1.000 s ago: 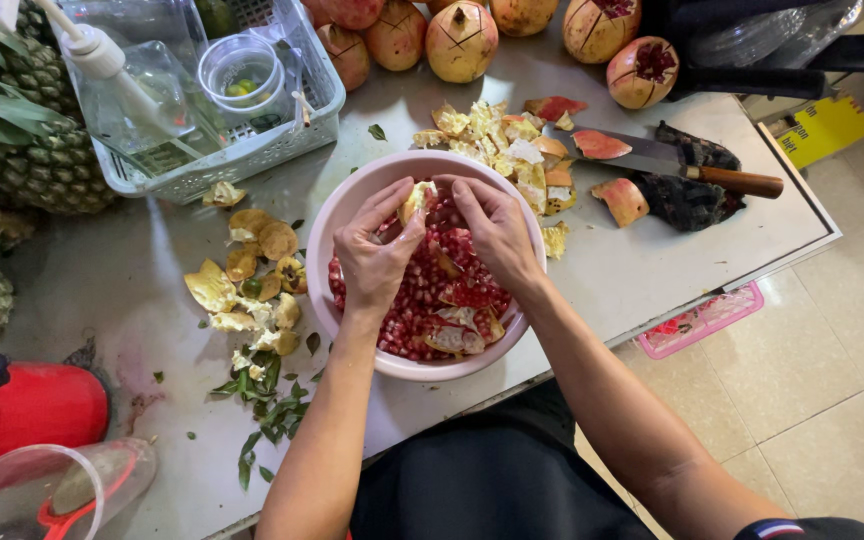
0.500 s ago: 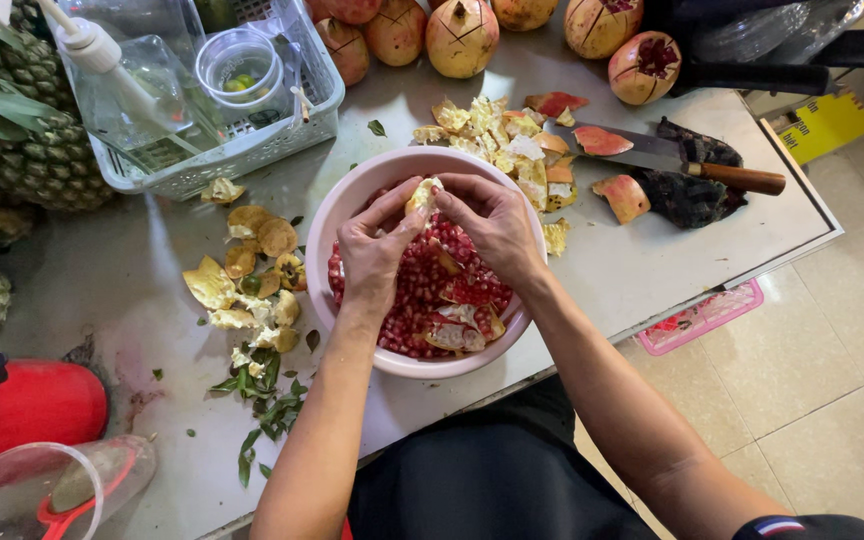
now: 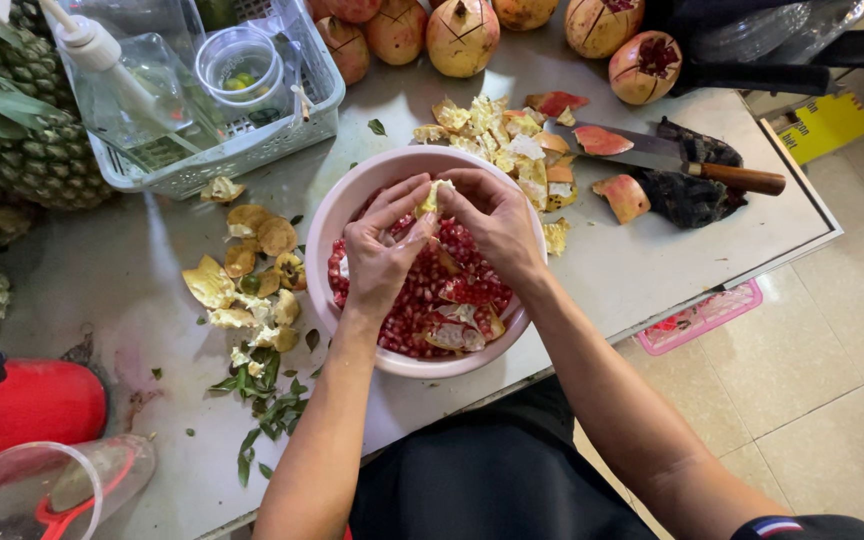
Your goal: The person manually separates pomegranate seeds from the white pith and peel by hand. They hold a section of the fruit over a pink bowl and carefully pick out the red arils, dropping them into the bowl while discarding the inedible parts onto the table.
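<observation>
Over a pink bowl (image 3: 332, 215) full of red pomegranate seeds, my left hand (image 3: 380, 260) and my right hand (image 3: 497, 225) both pinch one pale yellow piece of pomegranate peel (image 3: 433, 195). The fingertips of the two hands meet at the bowl's far side. Bits of peel with seeds lie in the bowl below my wrists.
Peel scraps (image 3: 497, 135) are heaped behind the bowl and others (image 3: 247, 265) lie to its left with green leaves. A knife (image 3: 672, 160) lies on a dark cloth at right. Whole pomegranates (image 3: 462, 35), a white basket (image 3: 252, 150), pineapples (image 3: 22, 160) and a red appliance (image 3: 37, 400) surround it.
Both hands have stayed over the bowl, working the peel piece between the fingertips; the fingers have shifted slightly. Nothing else has moved.
</observation>
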